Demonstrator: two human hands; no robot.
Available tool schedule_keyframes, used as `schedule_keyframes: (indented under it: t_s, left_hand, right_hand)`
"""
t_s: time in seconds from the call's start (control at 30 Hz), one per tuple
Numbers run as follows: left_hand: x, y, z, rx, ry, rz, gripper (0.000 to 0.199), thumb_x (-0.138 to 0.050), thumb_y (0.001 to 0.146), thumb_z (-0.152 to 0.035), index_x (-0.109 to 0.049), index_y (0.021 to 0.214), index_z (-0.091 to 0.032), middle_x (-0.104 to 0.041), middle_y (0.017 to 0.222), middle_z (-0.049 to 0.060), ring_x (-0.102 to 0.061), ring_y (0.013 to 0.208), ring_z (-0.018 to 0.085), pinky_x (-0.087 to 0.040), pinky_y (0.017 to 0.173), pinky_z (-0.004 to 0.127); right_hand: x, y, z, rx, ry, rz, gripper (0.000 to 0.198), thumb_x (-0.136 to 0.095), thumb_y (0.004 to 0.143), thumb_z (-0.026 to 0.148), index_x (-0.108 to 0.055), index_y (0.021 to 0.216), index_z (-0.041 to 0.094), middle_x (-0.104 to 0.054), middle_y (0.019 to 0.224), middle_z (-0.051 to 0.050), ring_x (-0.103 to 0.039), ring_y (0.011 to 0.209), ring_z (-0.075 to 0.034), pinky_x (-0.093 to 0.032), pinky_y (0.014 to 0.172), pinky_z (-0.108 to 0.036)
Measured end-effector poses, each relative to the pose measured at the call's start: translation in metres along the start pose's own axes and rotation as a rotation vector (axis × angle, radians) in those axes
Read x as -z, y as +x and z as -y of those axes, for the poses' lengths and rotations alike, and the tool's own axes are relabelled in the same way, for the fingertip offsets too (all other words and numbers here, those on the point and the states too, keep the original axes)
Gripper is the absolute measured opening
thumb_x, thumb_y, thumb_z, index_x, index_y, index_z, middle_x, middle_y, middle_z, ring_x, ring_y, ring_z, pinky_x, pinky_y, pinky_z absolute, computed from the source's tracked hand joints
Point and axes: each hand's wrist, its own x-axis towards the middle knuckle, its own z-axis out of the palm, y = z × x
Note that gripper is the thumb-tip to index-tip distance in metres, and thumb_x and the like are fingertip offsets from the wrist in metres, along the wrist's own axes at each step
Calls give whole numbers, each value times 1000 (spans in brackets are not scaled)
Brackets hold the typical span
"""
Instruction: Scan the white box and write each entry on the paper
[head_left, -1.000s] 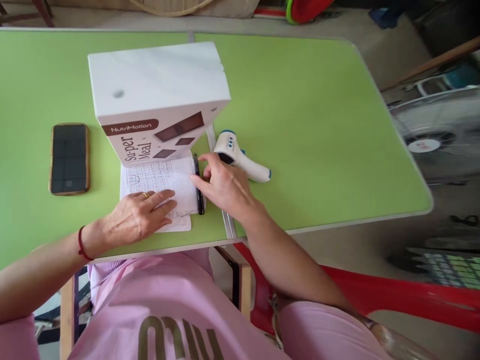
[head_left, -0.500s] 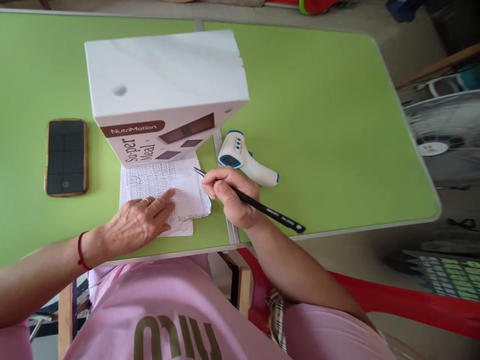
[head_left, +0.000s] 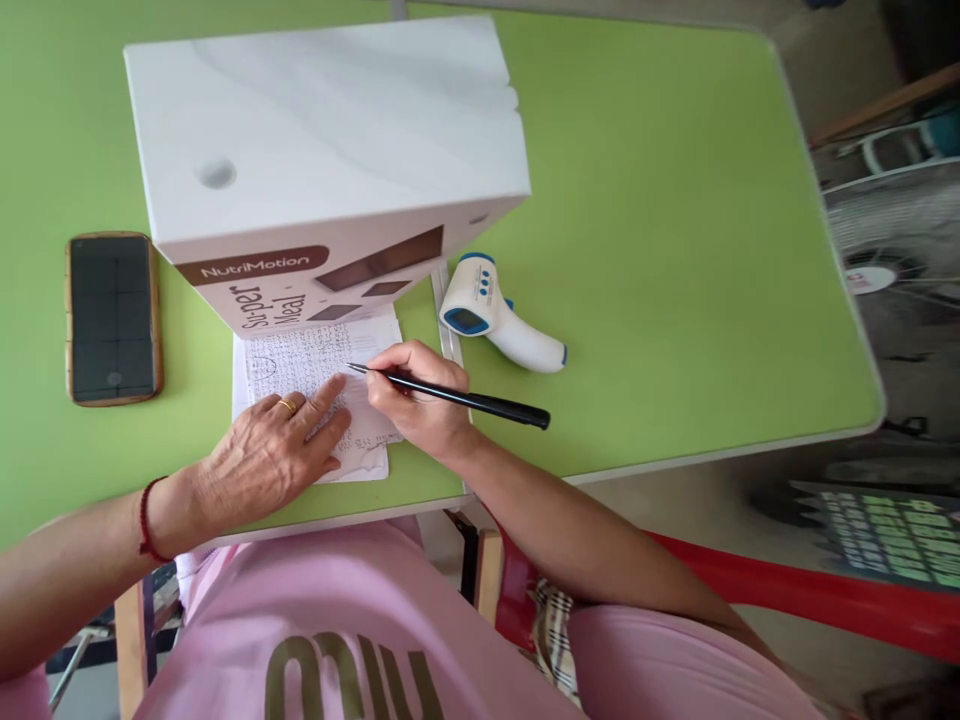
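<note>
Several handwritten sheets [head_left: 371, 425] lie on the bench [head_left: 675, 230], on the near side of the white box [head_left: 326, 130]. The left hand [head_left: 268, 450] rests on them, fingers outstretched; the right hand [head_left: 422, 405] pinches a black pen [head_left: 510, 408] in its fingers. A phone [head_left: 112, 318] lies left of the box.

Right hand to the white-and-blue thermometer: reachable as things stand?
Probably yes. The thermometer lies on the table just past the right hand, with nothing apparently blocking. That hand holds a pen, though, so a full grip likely means putting it down first.
</note>
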Motion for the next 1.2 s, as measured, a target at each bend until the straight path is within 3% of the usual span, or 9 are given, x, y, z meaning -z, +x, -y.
schedule_keyframes:
  t_s: [0.3, 0.87, 1.2]
  left_hand:
    - [1, 0, -1, -3, -2, -6, 30, -67, 92, -32, -62, 114, -12, -54, 140, 19, -63, 78, 23, -54, 63, 37]
    - [1, 1, -1, -3, -1, 1, 31, -66, 92, -33, -62, 115, -12, -54, 140, 19, -63, 77, 24, -54, 63, 38]
    - [0, 0, 0, -3, -16, -14, 30, -65, 93, -30, -61, 115, -11, -54, 139, 22, -63, 77, 24, -54, 62, 38]
  right_hand:
    - [3, 0, -1, -10, -96, 73, 12, -57, 87, 29, -60, 78, 22, -64, 64, 3, -57, 54, -11, -48, 54, -23]
    - [2, 1, 0, 46, -112, 57, 11, -55, 87, 27, -57, 77, 23, -62, 61, 4, -55, 52, -10, -46, 52, -22]
    - [1, 1, -1, 16, -137, 25, 15, -54, 89, 34, -58, 80, 23, -63, 62, 3, -55, 51, -12, -47, 52, -24]
